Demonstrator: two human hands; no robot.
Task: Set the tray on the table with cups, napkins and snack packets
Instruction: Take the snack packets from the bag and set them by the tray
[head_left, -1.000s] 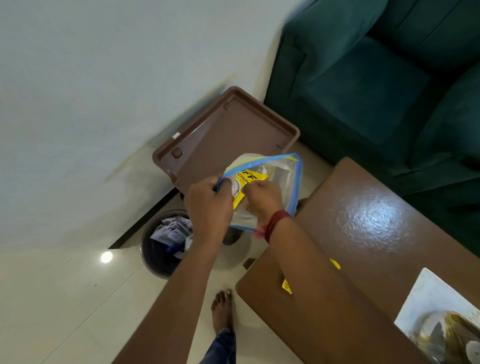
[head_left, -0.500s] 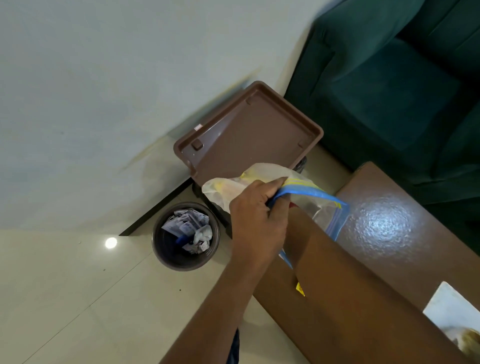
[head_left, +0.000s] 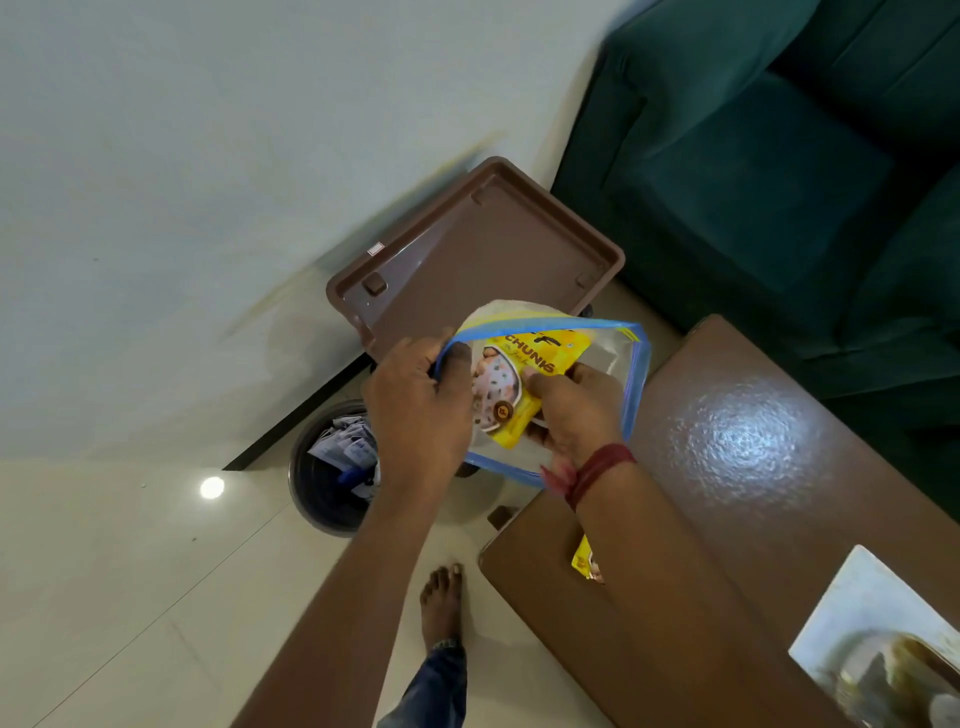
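Note:
I hold a clear plastic bag with a blue rim (head_left: 631, 374) over the floor, just off the table's near-left corner. My left hand (head_left: 415, 410) grips the bag's left edge and keeps it open. My right hand (head_left: 576, 410) pinches a yellow snack packet (head_left: 519, 384) at the bag's mouth. A second yellow packet (head_left: 586, 564) lies on the brown table (head_left: 743, 467), mostly hidden under my right forearm. The brown tray (head_left: 498, 249) leans against the wall behind the bag.
A dark waste bin (head_left: 332, 467) with crumpled paper stands on the tiled floor below my left hand. A green sofa (head_left: 769, 171) fills the upper right. A white-edged picture item (head_left: 857, 623) lies at the table's near right. My bare foot (head_left: 441, 603) is beside the table.
My right hand has come back from the table to the bag and now pinches a yellow snack packet at its mouth. The left hand still holds the bag.

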